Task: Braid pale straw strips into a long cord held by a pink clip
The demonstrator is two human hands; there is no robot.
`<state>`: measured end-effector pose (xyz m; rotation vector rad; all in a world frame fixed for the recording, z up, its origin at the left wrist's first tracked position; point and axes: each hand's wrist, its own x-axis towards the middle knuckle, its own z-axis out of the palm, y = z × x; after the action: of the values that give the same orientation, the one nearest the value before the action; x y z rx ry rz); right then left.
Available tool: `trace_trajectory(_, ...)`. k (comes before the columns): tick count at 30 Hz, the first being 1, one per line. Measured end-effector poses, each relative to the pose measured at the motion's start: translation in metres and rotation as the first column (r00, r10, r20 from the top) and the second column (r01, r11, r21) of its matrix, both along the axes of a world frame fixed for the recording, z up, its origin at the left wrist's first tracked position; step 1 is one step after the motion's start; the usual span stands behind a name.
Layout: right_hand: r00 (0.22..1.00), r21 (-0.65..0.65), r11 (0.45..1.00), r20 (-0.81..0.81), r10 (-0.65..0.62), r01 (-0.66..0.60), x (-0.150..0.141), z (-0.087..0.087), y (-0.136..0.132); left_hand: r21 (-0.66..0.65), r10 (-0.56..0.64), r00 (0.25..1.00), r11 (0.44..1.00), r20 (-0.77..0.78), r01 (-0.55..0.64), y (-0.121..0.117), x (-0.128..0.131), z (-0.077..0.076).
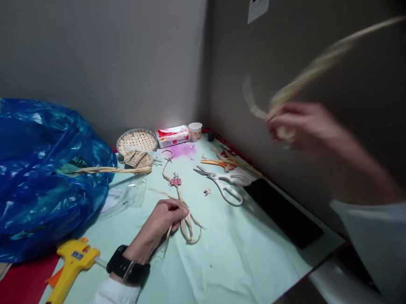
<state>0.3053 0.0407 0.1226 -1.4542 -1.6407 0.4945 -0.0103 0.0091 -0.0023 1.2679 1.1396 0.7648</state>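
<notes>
My left hand (pixel 165 217) rests low over the table, fingers closed on a braided raffia cord (pixel 180 194). A pink binder clip (pixel 175 179) grips the cord farther back, and loose strands (pixel 194 232) fan out in front of my fingers. My right hand (pixel 301 125) is raised in front of the right-hand wall, blurred by motion. Its fingers are closed around a bundle of pale raffia (pixel 309 75), which trails up to the right with a short loose end on the left. White-handled scissors (pixel 226 183) lie partly open to the right of the cord.
A blue plastic bag (pixel 43 178) bulges at left, above a yellow glue gun (pixel 67 279). Toward the back are a woven basket (pixel 137 140), a twine ball (pixel 138 159), a tissue pack (pixel 172 136) and a paper cup (pixel 195 131). A black flat object (pixel 281 211) lies along the right edge.
</notes>
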Motion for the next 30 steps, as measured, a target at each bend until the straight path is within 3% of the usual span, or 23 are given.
trace_trajectory(4, 0.933, -0.069, 0.99, 0.348, -0.095, 0.126, -0.036, -0.034, 0.019, -0.012, -0.018, 0.999, 1.0, 0.027, 0.018, 0.001, -0.003, 0.0)
trace_trajectory(6, 0.86, -0.009, 0.99, 0.497, -0.118, 0.141, -0.052, -0.048, 0.012, -0.024, -0.021, 0.999, 0.999, 0.04, 0.022, 0.001, -0.004, -0.001)
trace_trajectory(8, 0.736, 0.093, 0.996, 0.673, -0.074, 0.015, -0.073, -0.057, -0.003, -0.032, -0.021, 0.999, 0.999, 0.05, 0.022, 0.002, -0.004, -0.004)
trace_trajectory(10, 0.727, 0.101, 0.963, 0.677, 0.117, -0.249, -0.099, -0.065, -0.018, -0.031, -0.012, 0.999, 0.999, 0.052, 0.014, 0.003, -0.004, -0.008)
trace_trajectory(11, 0.704, 0.119, 0.914, 0.678, 0.211, -0.389, -0.112, -0.069, -0.024, -0.027, 0.0, 0.999, 1.0, 0.049, 0.002, 0.003, -0.004, -0.01)
trace_trajectory(13, 0.517, 0.12, 0.713, 0.771, 0.371, -0.691, -0.135, -0.077, -0.028, -0.015, 0.029, 0.999, 0.999, 0.04, -0.028, 0.004, -0.003, -0.013)
trace_trajectory(15, 0.383, 0.107, 0.558, 0.83, 0.406, -0.823, -0.147, -0.085, -0.024, -0.012, 0.043, 0.998, 0.999, 0.039, -0.043, 0.005, -0.002, -0.013)
trace_trajectory(16, 0.355, 0.111, 0.52, 0.847, 0.397, -0.847, -0.149, -0.089, -0.02, -0.016, 0.04, 0.998, 0.999, 0.044, -0.04, 0.005, -0.001, -0.012)
trace_trajectory(19, 0.333, 0.141, 0.48, 0.878, 0.345, -0.866, -0.144, -0.095, -0.007, -0.036, 0.012, 0.997, 0.999, 0.07, -0.009, 0.004, 0.0, -0.006)
trace_trajectory(23, 0.226, 0.098, 0.404, 0.932, 0.284, -0.909, -0.136, -0.088, 0.0, -0.051, -0.008, 0.997, 0.999, 0.081, 0.013, 0.003, 0.0, -0.001)
trace_trajectory(25, 0.175, 0.053, 0.401, 0.946, 0.275, -0.915, -0.134, -0.083, -0.002, -0.055, -0.022, 0.996, 0.998, 0.082, 0.027, 0.003, -0.001, -0.001)
trace_trajectory(27, 0.151, -0.001, 0.442, 0.939, 0.309, -0.897, -0.132, -0.082, -0.007, -0.054, -0.04, 0.996, 0.998, 0.084, 0.045, 0.002, -0.002, -0.002)
trace_trajectory(30, 0.224, -0.105, 0.62, 0.875, 0.428, -0.778, -0.13, -0.09, -0.021, -0.046, -0.057, 0.995, 0.997, 0.084, 0.061, 0.001, -0.003, -0.003)
